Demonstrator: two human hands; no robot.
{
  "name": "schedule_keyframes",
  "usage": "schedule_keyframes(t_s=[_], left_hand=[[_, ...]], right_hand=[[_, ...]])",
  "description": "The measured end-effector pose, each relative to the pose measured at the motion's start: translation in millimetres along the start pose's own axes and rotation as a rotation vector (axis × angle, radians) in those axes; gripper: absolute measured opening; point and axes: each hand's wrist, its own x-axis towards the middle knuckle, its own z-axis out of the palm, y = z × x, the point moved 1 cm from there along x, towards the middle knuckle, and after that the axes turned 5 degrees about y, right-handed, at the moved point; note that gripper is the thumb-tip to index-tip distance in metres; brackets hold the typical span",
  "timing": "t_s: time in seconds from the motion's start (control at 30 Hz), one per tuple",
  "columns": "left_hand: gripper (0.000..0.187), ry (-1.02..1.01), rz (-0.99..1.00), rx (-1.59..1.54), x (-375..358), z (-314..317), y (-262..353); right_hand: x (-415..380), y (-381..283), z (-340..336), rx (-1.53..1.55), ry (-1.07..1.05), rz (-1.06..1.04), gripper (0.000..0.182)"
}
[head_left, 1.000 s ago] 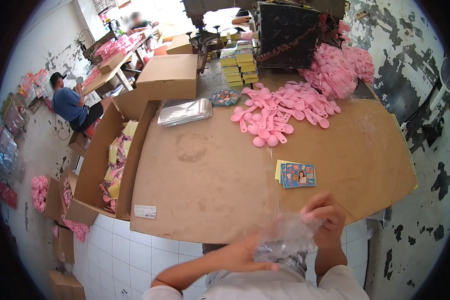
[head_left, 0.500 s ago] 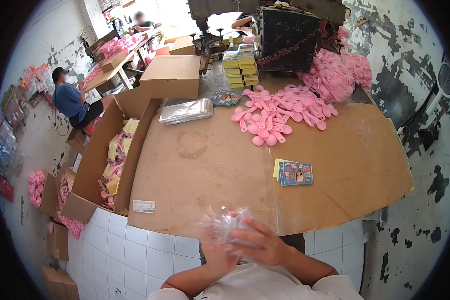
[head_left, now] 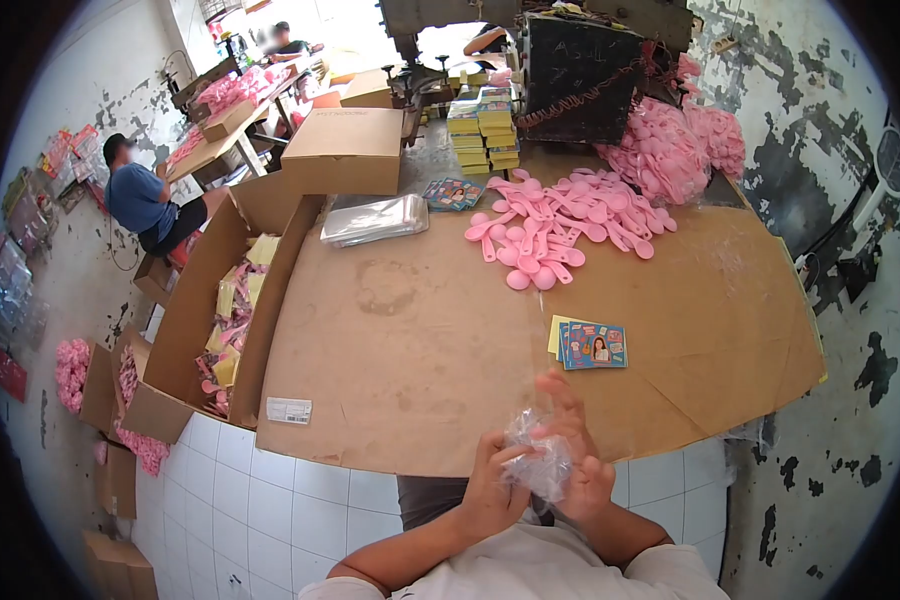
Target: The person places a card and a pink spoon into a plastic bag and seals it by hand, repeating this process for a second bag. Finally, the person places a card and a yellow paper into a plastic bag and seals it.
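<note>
A crumpled clear plastic bag is between my two hands, just off the table's near edge. My left hand is closed on its left side, fingers bent around the film. On the other side, my right hand has the bag against its palm and fingers, with some fingertips pointing up toward the table. Whether anything is inside the bag cannot be made out. Ahead of my right hand lies a small fan of printed cards, blue with a portrait, a yellow one beneath. Farther back is a loose pile of pink plastic spoons.
A stack of clear bags and more cards lie at the back. Left of the table, an open carton holds packed pieces. A closed box, card stacks and a dark machine stand behind. A person sits far left.
Both hands have moved to the right with the plastic bag. My right hand has turned, its fingers now pointing up, and my left hand has come around the bag's left side.
</note>
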Motion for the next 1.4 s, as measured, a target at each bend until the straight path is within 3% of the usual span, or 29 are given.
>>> schedule_keyframes(t_s=[0.07, 0.17, 0.27, 0.33, 0.43, 0.5, 0.6, 0.63, 0.67, 0.83, 0.9, 0.93, 1.03, 1.07, 1.17, 1.23, 1.33, 1.4], left_hand=[[0.054, -0.035, 0.09, 0.113, 4, -4, -3], [0.054, -0.021, 0.193, 0.524, 26, -6, 30], [0.06, -0.032, 0.164, 0.307, 3, 6, 15], [0.067, -0.015, 0.162, 0.031, -6, 17, 11], [0.075, -0.055, 0.293, -0.014, 3, 24, 18], [0.077, -0.014, 0.386, 0.122, 6, 28, 18], [0.079, 0.118, 0.418, 0.196, 4, 30, 11], [0.082, 0.123, 0.399, 0.119, 5, 31, 9], [0.084, 0.125, 0.376, 0.042, 4, 31, 9], [0.087, 0.197, 0.18, -0.517, -30, 66, -5], [0.088, 0.052, 0.074, -0.669, -34, 68, 1], [0.092, -0.128, 0.042, -0.653, -37, 52, 3], [0.088, -0.334, 0.106, -0.628, -21, 39, 23], [0.085, -0.345, 0.149, -0.623, -15, 38, 26], [0.073, -0.302, 0.028, -0.4, 7, 24, 17], [0.067, -0.181, -0.046, -0.483, 31, 13, 8], [0.062, -0.145, -0.213, -0.465, 62, 2, 18], [0.059, -0.175, -0.38, -0.477, 64, -6, 22]], right_hand=[[1, -14, 16, 0.071, 0.046, 0.044, 0.063], [-17, -9, 38, 0.316, 0.176, 0.235, 0.066], [-30, 3, 14, 0.297, 0.05, 0.215, 0.059], [-36, 6, -4, 0.314, 0.095, 0.255, 0.053], [-38, 12, -9, 0.517, 0.136, 0.285, 0.055], [-41, 13, -1, 0.517, 0.058, 0.204, 0.061], [-45, 3, 11, 0.301, -0.179, -0.089, 0.07], [-43, -7, 17, 0.25, -0.22, -0.163, 0.073], [-41, -21, 26, 0.271, -0.133, -0.174, 0.069], [-66, -4, 15, 0.139, -0.083, -0.288, 0.072], [-60, -5, 12, 0.098, -0.002, -0.352, 0.066], [-58, -7, 10, 0.076, 0.037, -0.384, 0.063], [-70, -8, 16, 0.149, 0.168, -0.357, 0.054], [-65, -10, 14, 0.191, 0.203, -0.239, 0.053], [-31, -11, -2, 0.418, 0.253, 0.094, 0.053], [-16, -9, -11, 0.696, 0.231, 0.306, 0.056], [4, -13, -17, 0.552, -0.029, 0.261, 0.061], [21, -12, -23, 0.281, -0.059, 0.183, 0.062]])
